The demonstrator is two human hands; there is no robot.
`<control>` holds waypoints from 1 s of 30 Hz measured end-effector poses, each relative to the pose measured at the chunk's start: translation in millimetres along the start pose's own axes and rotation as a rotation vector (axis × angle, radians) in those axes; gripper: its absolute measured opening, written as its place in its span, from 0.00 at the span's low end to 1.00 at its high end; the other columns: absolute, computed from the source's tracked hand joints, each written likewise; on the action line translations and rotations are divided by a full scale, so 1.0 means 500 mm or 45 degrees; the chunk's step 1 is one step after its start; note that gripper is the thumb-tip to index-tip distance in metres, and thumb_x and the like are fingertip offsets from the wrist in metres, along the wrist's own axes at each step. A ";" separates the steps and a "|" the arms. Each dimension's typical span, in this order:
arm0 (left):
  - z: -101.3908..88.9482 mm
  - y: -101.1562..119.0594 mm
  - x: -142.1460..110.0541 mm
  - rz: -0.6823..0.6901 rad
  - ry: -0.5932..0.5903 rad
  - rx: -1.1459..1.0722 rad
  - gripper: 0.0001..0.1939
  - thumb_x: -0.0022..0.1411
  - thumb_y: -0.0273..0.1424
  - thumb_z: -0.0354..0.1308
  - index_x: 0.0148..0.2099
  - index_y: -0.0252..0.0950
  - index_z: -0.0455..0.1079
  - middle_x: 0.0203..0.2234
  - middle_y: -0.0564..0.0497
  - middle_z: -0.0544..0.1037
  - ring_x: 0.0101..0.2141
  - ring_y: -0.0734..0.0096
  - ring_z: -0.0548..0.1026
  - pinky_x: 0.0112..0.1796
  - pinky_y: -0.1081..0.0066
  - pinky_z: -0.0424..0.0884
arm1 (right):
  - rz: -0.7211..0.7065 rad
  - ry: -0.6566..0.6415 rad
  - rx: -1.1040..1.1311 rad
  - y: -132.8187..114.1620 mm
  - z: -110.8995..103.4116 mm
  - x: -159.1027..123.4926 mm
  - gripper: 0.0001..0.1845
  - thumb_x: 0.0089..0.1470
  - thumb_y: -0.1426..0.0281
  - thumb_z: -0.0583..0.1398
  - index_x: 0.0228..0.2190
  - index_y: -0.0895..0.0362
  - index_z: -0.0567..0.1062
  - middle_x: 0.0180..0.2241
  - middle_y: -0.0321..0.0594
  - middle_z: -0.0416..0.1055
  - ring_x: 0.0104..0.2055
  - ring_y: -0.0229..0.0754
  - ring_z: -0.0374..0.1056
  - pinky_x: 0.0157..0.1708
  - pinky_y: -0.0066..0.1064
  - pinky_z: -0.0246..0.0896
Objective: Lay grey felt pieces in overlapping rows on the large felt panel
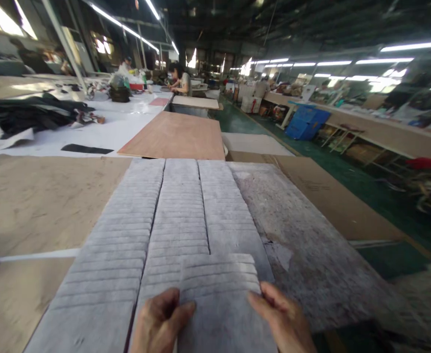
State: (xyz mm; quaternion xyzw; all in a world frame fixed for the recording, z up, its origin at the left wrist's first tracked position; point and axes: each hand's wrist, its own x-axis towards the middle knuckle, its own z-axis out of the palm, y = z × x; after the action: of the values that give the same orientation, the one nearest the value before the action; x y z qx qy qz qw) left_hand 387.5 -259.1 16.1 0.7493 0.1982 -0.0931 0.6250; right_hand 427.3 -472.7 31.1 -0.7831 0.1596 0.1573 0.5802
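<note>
A small overlapping stack of grey fabric pieces (pixel 223 314) is held between my two hands, low in the head view. My left hand (pixel 164 316) pinches its left edge with the thumb on top. On the opposite edge, my right hand (pixel 279 311) grips with thumb and fingers. Beneath and beyond lie three long rows of similar grey pieces, each overlapping like shingles: a left row (pixel 108 235), a middle row (pixel 179 211) and a right row (pixel 225 201). The held stack covers the near parts of the middle and right rows.
A worn grey board (pixel 311 255) extends right of the rows, with brown cardboard (pixel 318 191) past it. Brown paper (pixel 46 206) lies to the left. Farther off are a plywood sheet (pixel 179 132), dark fabric (pixel 35 113), a blue bin (pixel 305 122) and a seated person (pixel 182 81).
</note>
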 end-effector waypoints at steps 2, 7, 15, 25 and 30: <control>0.060 0.027 0.041 0.003 -0.022 0.028 0.17 0.49 0.42 0.52 0.19 0.36 0.53 0.15 0.58 0.52 0.20 0.78 0.54 0.22 0.75 0.50 | 0.010 0.091 -0.063 0.006 -0.039 0.035 0.16 0.42 0.56 0.57 0.21 0.57 0.69 0.16 0.30 0.61 0.20 0.34 0.58 0.19 0.22 0.50; 0.138 0.077 0.092 0.008 0.139 0.499 0.17 0.54 0.39 0.47 0.18 0.36 0.55 0.14 0.57 0.52 0.19 0.77 0.56 0.23 0.74 0.49 | -0.069 0.233 -0.338 0.007 -0.087 0.107 0.16 0.42 0.56 0.56 0.21 0.56 0.71 0.16 0.31 0.64 0.20 0.36 0.61 0.19 0.24 0.52; 0.174 0.105 0.120 -0.200 0.329 1.024 0.13 0.57 0.38 0.50 0.23 0.40 0.68 0.17 0.53 0.71 0.24 0.68 0.69 0.24 0.73 0.50 | -0.127 0.263 -0.715 0.022 -0.113 0.159 0.18 0.43 0.52 0.54 0.23 0.53 0.73 0.18 0.33 0.69 0.21 0.39 0.64 0.21 0.26 0.54; 0.187 0.083 0.124 -0.166 0.380 1.156 0.11 0.57 0.35 0.51 0.24 0.39 0.65 0.19 0.54 0.73 0.25 0.68 0.72 0.24 0.74 0.50 | -0.186 0.274 -0.724 0.040 -0.113 0.170 0.18 0.42 0.52 0.54 0.19 0.54 0.71 0.14 0.33 0.64 0.16 0.36 0.59 0.17 0.26 0.51; 0.190 0.081 0.126 -0.154 0.398 1.196 0.11 0.57 0.35 0.51 0.24 0.39 0.66 0.19 0.54 0.73 0.25 0.68 0.72 0.25 0.73 0.50 | -0.177 0.275 -0.702 0.032 -0.111 0.173 0.18 0.41 0.53 0.54 0.18 0.54 0.70 0.13 0.33 0.63 0.15 0.36 0.58 0.17 0.26 0.52</control>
State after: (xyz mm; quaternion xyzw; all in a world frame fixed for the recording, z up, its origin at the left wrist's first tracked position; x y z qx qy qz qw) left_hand 471.4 -346.0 9.2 0.9421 0.2691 -0.0950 0.1762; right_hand 501.6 -536.3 -4.3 -0.9323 0.1176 0.0703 0.3348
